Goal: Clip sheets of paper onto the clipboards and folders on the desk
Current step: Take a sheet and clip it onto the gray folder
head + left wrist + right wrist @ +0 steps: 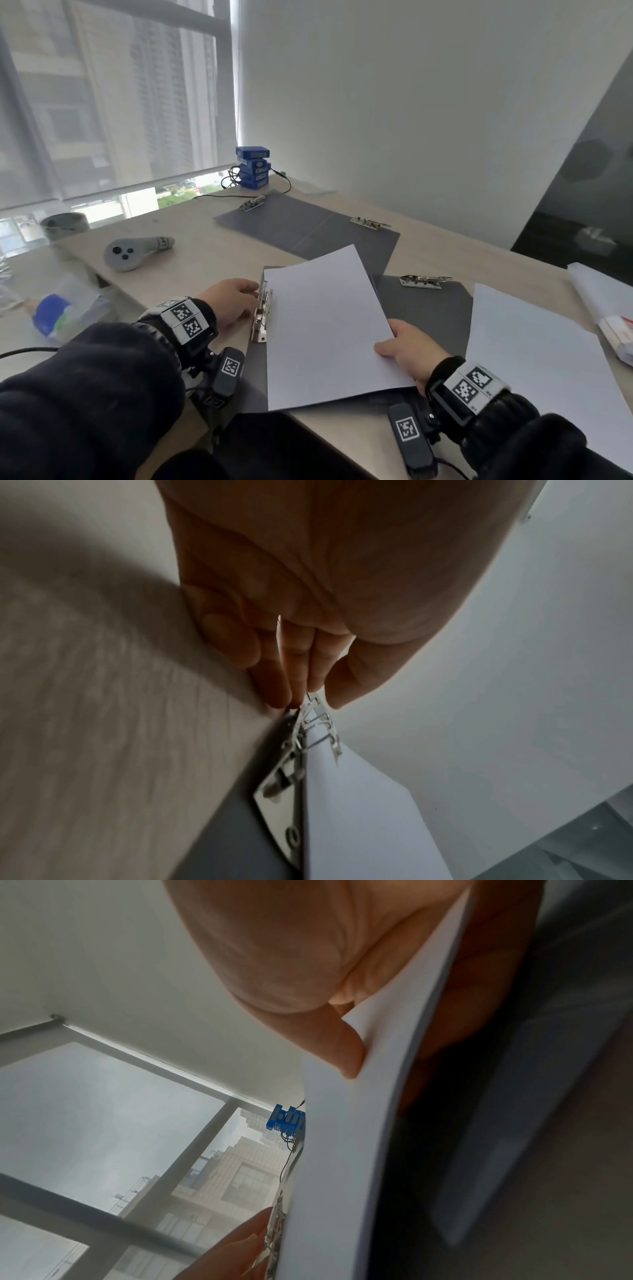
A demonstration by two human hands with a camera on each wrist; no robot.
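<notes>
A white sheet of paper (pixel 325 325) lies on a dark grey clipboard (pixel 255 380) at the desk's near edge. The board's metal clip (pixel 262 313) runs along its left side, and the sheet's left edge sits at the clip. My left hand (pixel 255 296) pinches the clip's lever; in the left wrist view the fingertips (pixel 284 693) and thumb close on the lever above the clip (pixel 298 753). My right hand (pixel 394 342) holds the sheet's right edge, with the thumb (pixel 342 1047) on top of the paper (pixel 359 1123) and the fingers hidden beneath.
A second grey clipboard (pixel 431 311) lies to the right, and an open grey folder (pixel 308 226) with two clips lies behind. A loose sheet (pixel 534 359) and a paper stack (pixel 603 291) are far right. A grey controller (pixel 133 251) and stacked blue boxes (pixel 253 168) sit further back.
</notes>
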